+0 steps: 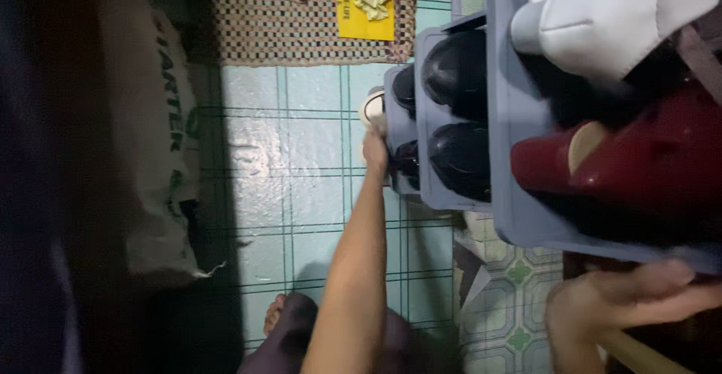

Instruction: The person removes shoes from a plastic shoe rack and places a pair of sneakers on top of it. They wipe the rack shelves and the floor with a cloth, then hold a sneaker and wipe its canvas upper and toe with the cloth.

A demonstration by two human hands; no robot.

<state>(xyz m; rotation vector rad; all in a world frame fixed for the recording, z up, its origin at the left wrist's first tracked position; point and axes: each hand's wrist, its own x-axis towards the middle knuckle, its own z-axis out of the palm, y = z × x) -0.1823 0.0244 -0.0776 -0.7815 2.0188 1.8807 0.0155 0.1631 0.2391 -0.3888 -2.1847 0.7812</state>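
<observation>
A grey-blue plastic shoe rack (451,201) fills the right side, seen turned sideways. Its shelves hold a white shoe (617,13), a dark red shoe (639,163) and rounded black shoes (459,111). My left hand (374,148) reaches to the edge of the lowest shelf, beside a small black shoe (407,160) and just below a white shoe tip (371,106). Its fingers are curled, and I cannot tell what they grip. My right hand (609,306) is wrapped round the edge of the top shelf at the lower right.
Pale green tiled floor (301,171) lies under the rack. A woven checked mat (293,13) with a yellow sheet and crumpled paper (366,2) lies beyond. A printed sack (162,156) leans at the left. My bare foot (276,315) shows at the bottom.
</observation>
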